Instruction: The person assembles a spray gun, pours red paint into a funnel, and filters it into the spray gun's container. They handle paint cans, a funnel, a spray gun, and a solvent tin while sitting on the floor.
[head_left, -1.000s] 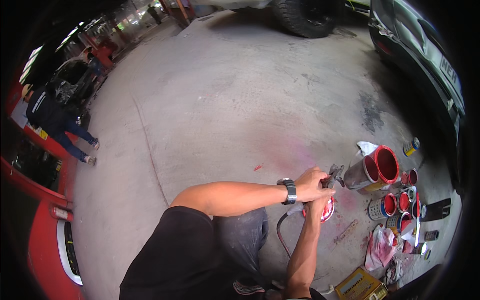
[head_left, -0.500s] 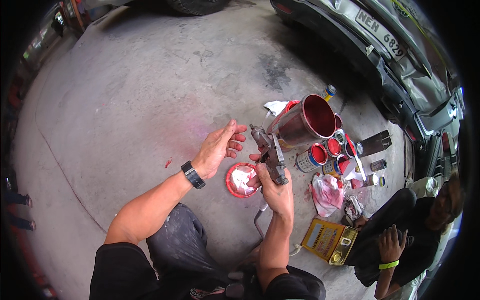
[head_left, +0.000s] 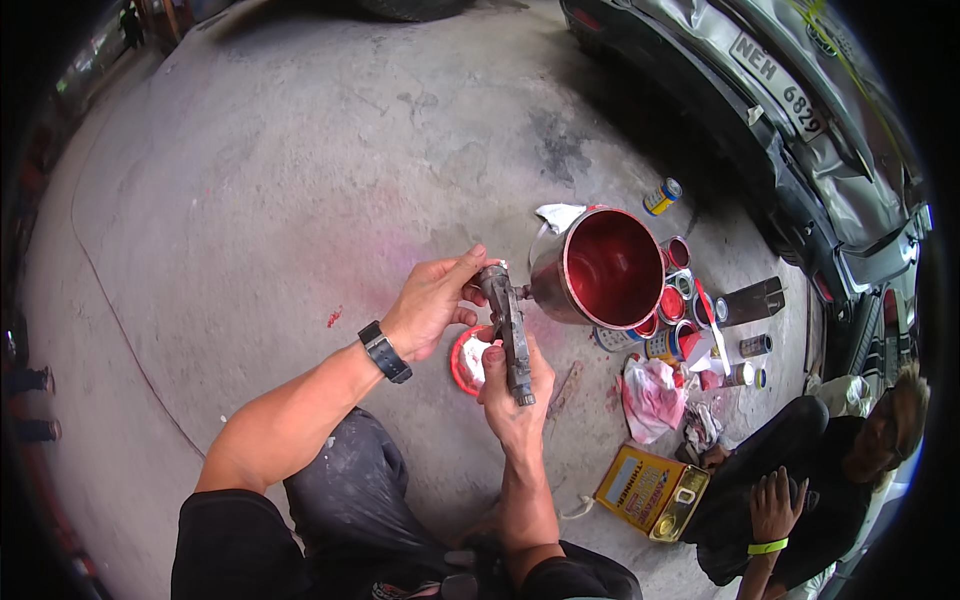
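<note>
My right hand point(head_left: 520, 405) is wrapped round a worn, dark metal spray gun point(head_left: 513, 340). On the gun's right side sits a large metal paint cup point(head_left: 553, 278), its open mouth facing up toward me and its inside coated red. With thumb and fingers curled, my left hand point(head_left: 425, 305) holds the gun's far end at the nozzle; its fingertips are partly hidden there. A black watch is on that wrist. Below the gun, on the floor, lies a round red-rimmed lid point(head_left: 462, 372) with a pale, shiny middle, partly covered by my right hand.
Several paint cans point(head_left: 672, 303) stand right of the cup, near a red-stained cloth point(head_left: 652, 400). Closer to me is a yellow rectangular thinner tin point(head_left: 652, 490). A person in black point(head_left: 835, 490) sits at the right. A damaged car point(head_left: 740, 130) stands at far right.
My left hand, apart from the spray gun before, has closed on its nozzle end. The gun has swung left and more upright, and the cup's mouth has turned further toward me.
</note>
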